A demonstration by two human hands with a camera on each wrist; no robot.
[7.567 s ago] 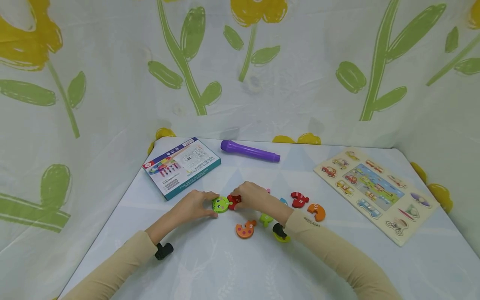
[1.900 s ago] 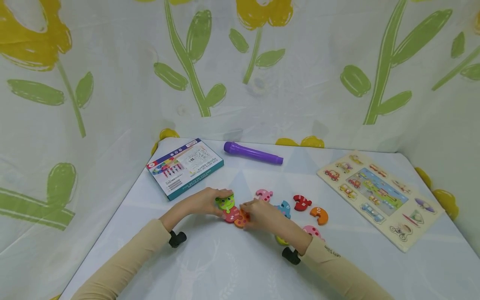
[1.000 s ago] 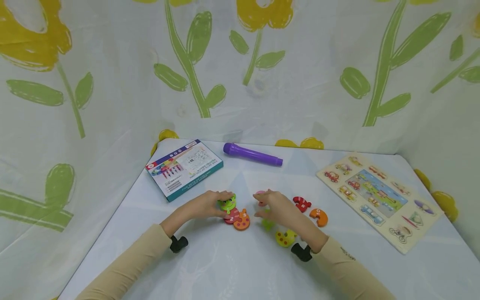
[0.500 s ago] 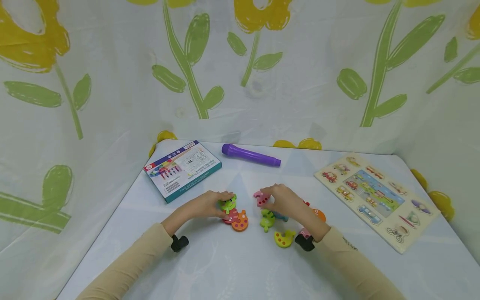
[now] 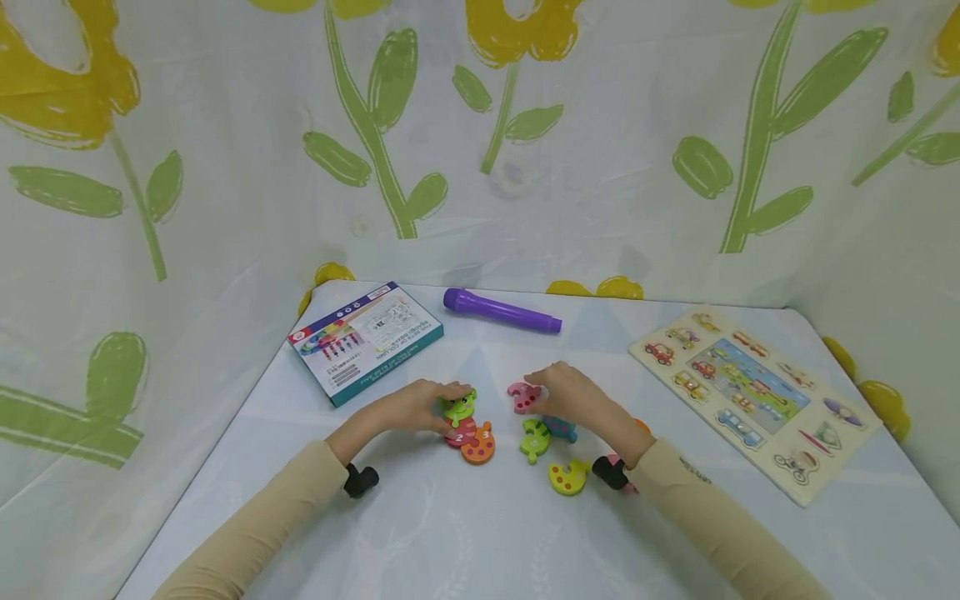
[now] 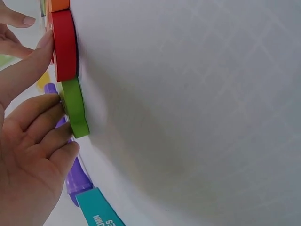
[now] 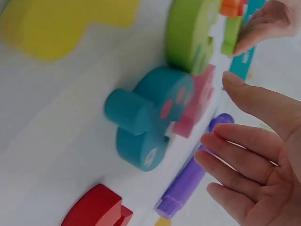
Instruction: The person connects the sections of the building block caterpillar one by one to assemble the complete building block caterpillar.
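My left hand (image 5: 411, 407) holds the joined end of a wooden caterpillar number puzzle. Its fingers lie at the smiling green head piece (image 5: 458, 407), and the thumb is on the red piece (image 6: 66, 44) numbered 2. An orange spotted piece (image 5: 478, 446) numbered 3 fits onto the red one. Over the loose pieces, my right hand (image 5: 576, 398) has its thumb and fingers spread apart, fingertips right by a pink spotted piece (image 5: 522, 397). Below that hand lie a teal piece (image 7: 153, 117) and a green striped piece (image 5: 534, 439).
A yellow spotted piece (image 5: 567, 477) lies nearer the front, and a red piece (image 7: 96, 207) shows in the right wrist view. Farther back are a boxed set (image 5: 366, 342) and a purple toy microphone (image 5: 501, 311). A wooden vehicle puzzle board (image 5: 753, 400) lies at right.
The orange 3 piece has been joined to the red 2 piece. My right hand has let go of it and moved right to the pink piece. The left hand stays at the green head.
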